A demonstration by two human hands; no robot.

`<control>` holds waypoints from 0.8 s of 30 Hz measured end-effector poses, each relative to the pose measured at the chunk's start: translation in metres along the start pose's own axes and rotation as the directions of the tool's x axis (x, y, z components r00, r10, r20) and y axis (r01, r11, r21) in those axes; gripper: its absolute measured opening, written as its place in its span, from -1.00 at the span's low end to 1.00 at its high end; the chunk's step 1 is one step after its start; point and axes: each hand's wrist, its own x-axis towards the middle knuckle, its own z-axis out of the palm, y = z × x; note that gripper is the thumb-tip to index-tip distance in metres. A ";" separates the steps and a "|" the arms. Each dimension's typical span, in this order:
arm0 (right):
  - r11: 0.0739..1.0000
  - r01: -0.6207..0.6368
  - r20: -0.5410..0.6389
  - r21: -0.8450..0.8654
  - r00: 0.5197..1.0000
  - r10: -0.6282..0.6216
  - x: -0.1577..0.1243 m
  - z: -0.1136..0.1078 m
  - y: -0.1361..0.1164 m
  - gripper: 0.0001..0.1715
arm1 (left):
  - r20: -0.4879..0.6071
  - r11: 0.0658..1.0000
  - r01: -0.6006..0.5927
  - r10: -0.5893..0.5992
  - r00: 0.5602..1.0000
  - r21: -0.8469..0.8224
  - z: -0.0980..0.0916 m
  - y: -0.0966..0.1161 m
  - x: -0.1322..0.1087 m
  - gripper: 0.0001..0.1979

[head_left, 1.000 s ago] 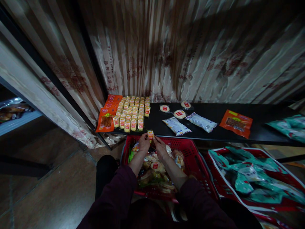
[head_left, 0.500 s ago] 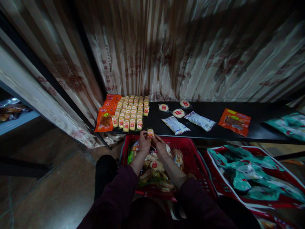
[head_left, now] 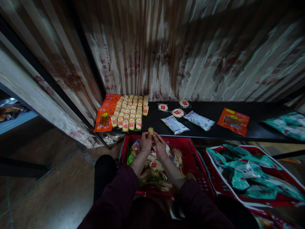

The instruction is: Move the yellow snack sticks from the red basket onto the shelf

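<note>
Between the fingertips of my left hand (head_left: 145,142) and my right hand (head_left: 160,145) is a small yellow wrapped snack cake (head_left: 151,130), held by both hands at the shelf's front edge. Its side now faces me, not the red label. Below my hands stands a red basket (head_left: 188,143) with mixed packaged snacks, among them round wrapped pastries (head_left: 156,165). Just beyond, to the left, similar small wrapped cakes (head_left: 130,111) stand in tight rows on the black shelf (head_left: 152,117).
Orange snack packets (head_left: 105,117) line the shelf's left end. Round wrapped biscuits (head_left: 178,113), white-blue packets (head_left: 175,124), an orange packet (head_left: 233,121) and a teal bag (head_left: 288,125) lie to the right. A second red basket (head_left: 214,178) holds teal bags. A patterned curtain (head_left: 166,63) hangs behind.
The small cake has been turned in my fingers, from its labelled face to its side, and sits slightly higher. Both hands stay in nearly the same place.
</note>
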 end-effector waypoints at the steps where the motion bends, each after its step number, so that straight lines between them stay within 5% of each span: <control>1: 1.000 0.006 -0.007 -0.003 1.000 -0.006 0.000 0.000 0.000 -0.42 | 0.007 1.000 0.003 -0.003 1.000 -0.024 0.001 -0.001 0.000 -0.85; 16: 0.999 0.047 0.062 -0.012 0.997 -0.047 -0.003 -0.005 0.000 -0.53 | -0.019 0.999 0.030 -0.030 0.999 -0.033 0.000 -0.005 0.002 -0.82; 24: 0.999 0.046 0.086 -0.002 0.995 -0.046 -0.001 -0.003 -0.001 -0.51 | -0.004 0.970 0.151 -0.155 0.988 -0.191 0.000 0.002 -0.002 -0.82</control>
